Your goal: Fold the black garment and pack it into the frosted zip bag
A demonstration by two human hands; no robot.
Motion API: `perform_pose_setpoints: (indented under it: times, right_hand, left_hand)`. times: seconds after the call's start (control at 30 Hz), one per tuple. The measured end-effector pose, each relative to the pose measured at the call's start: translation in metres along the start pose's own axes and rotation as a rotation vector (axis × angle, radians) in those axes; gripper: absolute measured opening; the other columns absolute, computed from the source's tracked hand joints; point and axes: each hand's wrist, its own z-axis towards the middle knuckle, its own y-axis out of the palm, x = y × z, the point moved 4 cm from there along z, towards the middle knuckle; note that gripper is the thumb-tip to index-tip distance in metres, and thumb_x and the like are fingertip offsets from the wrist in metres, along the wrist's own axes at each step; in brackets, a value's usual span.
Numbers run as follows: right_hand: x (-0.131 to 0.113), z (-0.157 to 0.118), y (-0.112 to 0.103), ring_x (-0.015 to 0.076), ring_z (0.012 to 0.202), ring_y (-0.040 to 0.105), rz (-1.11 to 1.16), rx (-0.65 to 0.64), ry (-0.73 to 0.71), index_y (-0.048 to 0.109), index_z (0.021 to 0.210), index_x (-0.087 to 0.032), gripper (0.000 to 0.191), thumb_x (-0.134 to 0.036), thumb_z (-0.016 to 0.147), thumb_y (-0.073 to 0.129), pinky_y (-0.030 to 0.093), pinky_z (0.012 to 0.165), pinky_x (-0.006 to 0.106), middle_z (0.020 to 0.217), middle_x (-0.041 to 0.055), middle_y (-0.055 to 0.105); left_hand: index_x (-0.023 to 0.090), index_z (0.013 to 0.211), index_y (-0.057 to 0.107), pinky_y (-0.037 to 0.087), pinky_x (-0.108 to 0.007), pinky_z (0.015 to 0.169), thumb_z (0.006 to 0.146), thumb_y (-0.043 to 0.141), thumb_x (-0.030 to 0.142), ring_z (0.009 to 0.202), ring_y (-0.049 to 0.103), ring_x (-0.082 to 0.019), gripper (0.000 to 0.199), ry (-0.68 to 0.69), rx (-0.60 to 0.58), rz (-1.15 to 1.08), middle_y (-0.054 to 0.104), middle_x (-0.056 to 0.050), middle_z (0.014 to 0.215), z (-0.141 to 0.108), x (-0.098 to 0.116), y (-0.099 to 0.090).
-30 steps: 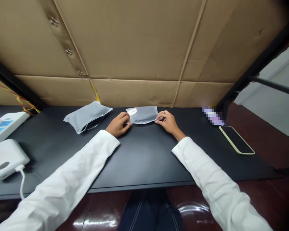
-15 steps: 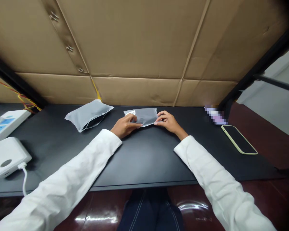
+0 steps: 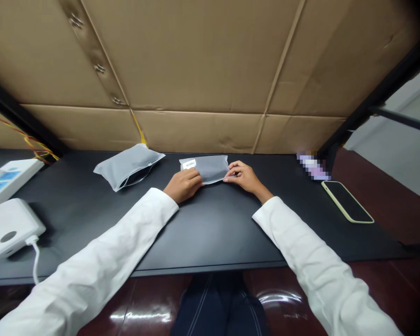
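Note:
A small frosted plastic zip bag (image 3: 213, 168) lies flat near the back of the black table, with a white barcode label (image 3: 189, 164) at its upper left. My left hand (image 3: 185, 183) is closed over the bag's near left edge, its fingers curled down and the thumb mostly hidden. At the near right corner my right hand (image 3: 243, 176) pinches the bag's edge between thumb and fingertips. To the left rests a larger frosted zip bag (image 3: 126, 163), its mouth gaping toward the lower right. Neither hand touches that one.
A phone in a pale green case (image 3: 348, 202) and a pixelated purple item (image 3: 314, 166) lie at the right. On the left are a white box-shaped device (image 3: 12, 228) with a cable and a white power strip (image 3: 10, 178). Cardboard (image 3: 203, 70) walls off the back of the table (image 3: 213, 233).
My left fingers have curled in and the thumb has slipped out of sight, so the whole barcode label now shows. My right hand keeps its pinch at the corner.

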Motion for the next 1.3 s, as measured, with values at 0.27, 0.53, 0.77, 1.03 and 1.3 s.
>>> perform_pose_setpoints:
  times: [0.27, 0.53, 0.77, 1.03, 1.3]
  right_hand:
    - [-0.005, 0.0, -0.001, 0.0141, 0.08, 0.056, -0.016, 0.018, -0.004, 0.077, 0.074, -0.021, 0.024, -0.043, 0.068, 0.082, 0.047, 0.068, 0.028, 0.101, 0.0041, 0.06]
    - [-0.012, 0.0, 0.009, 0.0155, 0.074, 0.058, -0.11, 0.174, 0.097, 0.071, 0.062, -0.02, 0.015, -0.03, 0.068, 0.079, 0.048, 0.072, 0.031, 0.085, 0.0031, 0.064]
    - [-0.007, 0.003, 0.003, 0.0169, 0.074, 0.06, -0.15, 0.23, 0.152, 0.069, 0.06, -0.019, 0.014, -0.028, 0.066, 0.08, 0.048, 0.075, 0.032, 0.083, 0.003, 0.065]
    - [0.013, -0.006, -0.033, 0.0252, 0.093, 0.057, -0.405, 0.458, 0.002, 0.074, 0.07, -0.023, 0.011, -0.012, 0.071, 0.07, 0.049, 0.086, 0.043, 0.097, 0.0075, 0.064]
    - [-0.033, -0.013, 0.02, 0.0203, 0.086, 0.061, -0.505, 0.107, -0.243, 0.076, 0.092, -0.025, 0.018, -0.014, 0.085, 0.064, 0.048, 0.08, 0.035, 0.093, 0.0049, 0.07]
  left_hand:
    - [0.019, 0.088, 0.067, 0.044, -0.028, 0.066, 0.099, 0.045, 0.03, 0.078, 0.06, -0.017, 0.027, -0.164, -0.033, -0.099, 0.064, -0.005, 0.085, -0.004, -0.005, 0.005]
    - [0.019, 0.082, 0.064, 0.045, -0.031, 0.068, 0.089, 0.058, 0.028, 0.074, 0.058, -0.018, 0.013, -0.478, -0.1, -0.25, 0.062, -0.003, 0.081, 0.002, -0.011, 0.01]
    - [0.019, 0.08, 0.057, 0.046, -0.032, 0.071, 0.091, 0.059, 0.041, 0.08, 0.057, -0.021, 0.025, -0.45, -0.091, -0.171, 0.06, -0.005, 0.082, -0.003, -0.025, 0.005]
    - [0.02, 0.094, 0.067, 0.05, -0.028, 0.075, 0.098, 0.046, 0.03, 0.088, 0.063, -0.017, 0.023, -0.189, -0.047, -0.179, 0.066, -0.007, 0.1, -0.016, -0.038, -0.002]
    - [0.021, 0.093, 0.069, 0.049, -0.028, 0.071, 0.097, 0.048, 0.026, 0.083, 0.064, -0.016, 0.022, -0.001, -0.02, -0.11, 0.069, -0.006, 0.091, -0.008, -0.01, -0.002]
